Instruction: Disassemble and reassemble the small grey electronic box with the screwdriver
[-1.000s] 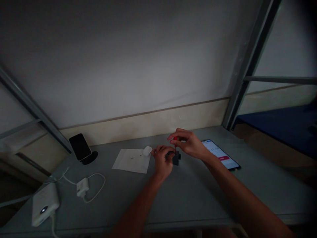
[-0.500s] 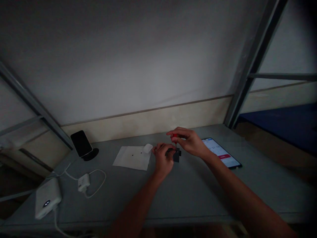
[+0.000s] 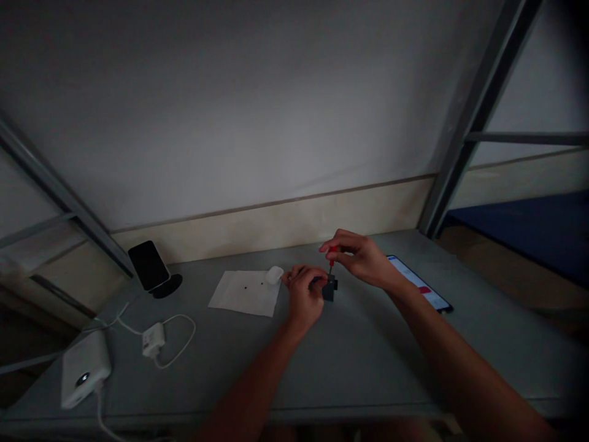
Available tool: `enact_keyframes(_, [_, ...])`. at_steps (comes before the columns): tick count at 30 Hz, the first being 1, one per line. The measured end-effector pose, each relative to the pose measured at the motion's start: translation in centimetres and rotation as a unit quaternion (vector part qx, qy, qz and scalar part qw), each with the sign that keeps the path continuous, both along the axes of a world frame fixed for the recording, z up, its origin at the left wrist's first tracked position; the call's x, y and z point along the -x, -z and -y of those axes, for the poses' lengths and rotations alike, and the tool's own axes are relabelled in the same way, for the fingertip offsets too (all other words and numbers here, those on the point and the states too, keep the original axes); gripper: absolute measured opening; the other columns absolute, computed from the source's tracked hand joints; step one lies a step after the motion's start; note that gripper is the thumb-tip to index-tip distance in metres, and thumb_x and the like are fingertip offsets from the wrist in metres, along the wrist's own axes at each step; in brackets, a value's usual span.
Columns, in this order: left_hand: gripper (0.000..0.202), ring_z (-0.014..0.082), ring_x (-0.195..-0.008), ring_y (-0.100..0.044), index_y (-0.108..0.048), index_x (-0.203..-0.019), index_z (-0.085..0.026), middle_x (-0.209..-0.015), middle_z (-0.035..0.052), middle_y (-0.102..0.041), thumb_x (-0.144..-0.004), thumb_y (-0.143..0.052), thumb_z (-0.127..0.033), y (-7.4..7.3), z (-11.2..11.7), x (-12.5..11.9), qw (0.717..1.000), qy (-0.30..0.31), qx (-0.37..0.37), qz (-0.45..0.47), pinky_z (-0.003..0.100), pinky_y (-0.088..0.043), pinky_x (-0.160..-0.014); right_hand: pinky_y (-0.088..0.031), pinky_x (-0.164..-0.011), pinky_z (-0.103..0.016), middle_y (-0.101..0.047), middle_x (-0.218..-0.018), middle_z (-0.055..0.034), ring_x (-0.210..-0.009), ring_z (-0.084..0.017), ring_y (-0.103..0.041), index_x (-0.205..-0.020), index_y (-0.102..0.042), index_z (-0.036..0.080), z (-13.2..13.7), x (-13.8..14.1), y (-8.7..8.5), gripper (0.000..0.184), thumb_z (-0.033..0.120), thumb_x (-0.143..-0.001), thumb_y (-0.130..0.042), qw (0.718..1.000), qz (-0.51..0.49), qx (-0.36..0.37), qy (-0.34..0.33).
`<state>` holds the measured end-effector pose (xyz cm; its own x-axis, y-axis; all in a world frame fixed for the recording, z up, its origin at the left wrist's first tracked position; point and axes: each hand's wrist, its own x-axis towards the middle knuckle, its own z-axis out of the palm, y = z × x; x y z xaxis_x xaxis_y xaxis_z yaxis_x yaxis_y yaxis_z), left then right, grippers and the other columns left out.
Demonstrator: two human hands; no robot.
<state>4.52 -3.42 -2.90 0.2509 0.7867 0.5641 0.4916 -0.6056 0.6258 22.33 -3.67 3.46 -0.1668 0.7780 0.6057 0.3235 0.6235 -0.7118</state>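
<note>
My right hand (image 3: 359,258) pinches a small screwdriver (image 3: 332,255) by its red handle, its thin shaft pointing down. The tip meets the top of a small dark block-shaped device (image 3: 329,290) on the table; the exact contact point is too small to make out. With closed fingers my left hand (image 3: 304,293) grips the left side of this device and hides part of it. Just left of that hand lies a white paper sheet (image 3: 243,298) bearing two tiny dark specks, perhaps screws. A small white round piece (image 3: 275,275) rests on the sheet's upper right corner.
On the grey table (image 3: 359,368), a lit phone (image 3: 427,291) lies partly behind my right forearm. A dark-screened device (image 3: 148,265) leans on a round stand at the back left. A white power bank (image 3: 86,368) and a cabled white adapter (image 3: 153,339) lie at the left.
My right hand has shifted slightly up and right with the screwdriver, showing more of its red handle. My left hand still holds the dark device. The view has moved a little.
</note>
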Motion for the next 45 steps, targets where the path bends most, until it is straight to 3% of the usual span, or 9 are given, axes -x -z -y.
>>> enact_keyframes(4, [0.018, 0.0209, -0.104, -0.059, -0.071, -0.083, -0.025, -0.096, -0.0005, -0.075, -0.086, -0.064, -0.008, 0.0, 0.0, -0.1, 1.000, -0.005, 0.001, 0.002, 0.041, -0.031, -0.097, -0.052, -0.072, -0.031, -0.066, -0.094, -0.0065, -0.077, -0.016, -0.063, -0.107, -0.075, 0.022, 0.5, 0.3, -0.4, 0.023, 0.029, -0.095, -0.056, 0.999, -0.010, -0.001, -0.037])
enact_keyframes(11, [0.017, 0.0222, -0.107, -0.057, -0.071, -0.083, -0.024, -0.096, -0.0002, -0.075, -0.087, -0.064, -0.009, -0.1, -0.2, -0.1, 1.000, 0.000, 0.015, -0.017, 0.043, -0.028, -0.096, -0.052, -0.072, -0.031, -0.068, -0.080, -0.0035, -0.074, -0.016, -0.063, -0.094, -0.072, 0.019, 1.1, 0.9, -0.8, 0.023, 0.030, -0.095, -0.051, 0.994, -0.033, 0.068, -0.082])
enact_keyframes(21, [0.020, 0.0227, -0.110, -0.056, -0.070, -0.086, -0.025, -0.100, 0.0000, -0.075, -0.087, -0.060, -0.008, -0.1, 0.0, -0.1, 0.999, 0.000, 0.011, -0.035, 0.045, -0.028, -0.100, -0.052, -0.070, -0.029, -0.068, -0.084, -0.0040, -0.072, -0.016, -0.063, -0.099, -0.076, 0.019, 0.4, 0.4, 0.0, 0.019, 0.029, -0.086, -0.067, 0.997, -0.032, 0.067, -0.032])
enact_keyframes(40, [0.012, 0.0226, -0.110, -0.056, -0.070, -0.091, -0.025, -0.101, 0.0010, -0.074, -0.091, -0.061, -0.016, 0.2, 0.2, 0.2, 0.999, -0.001, -0.012, -0.048, 0.043, -0.030, -0.100, -0.052, -0.071, -0.027, -0.072, -0.086, -0.0034, -0.076, -0.017, -0.066, -0.103, -0.074, 0.020, 0.9, 1.3, -0.1, 0.022, 0.020, -0.089, -0.057, 0.998, 0.037, 0.046, -0.021])
enact_keyframes(45, [0.012, 0.0213, -0.111, -0.058, -0.069, -0.099, -0.025, -0.109, 0.0024, -0.071, -0.094, -0.058, -0.023, -1.5, -0.3, 1.6, 0.995, 0.003, -0.065, -0.073, 0.041, -0.029, -0.104, -0.051, -0.071, -0.028, -0.068, -0.083, -0.0031, -0.076, -0.017, -0.063, -0.111, -0.072, 0.021, 0.2, 1.3, 0.5, 0.025, 0.025, -0.088, -0.063, 1.000, 0.021, 0.018, 0.006])
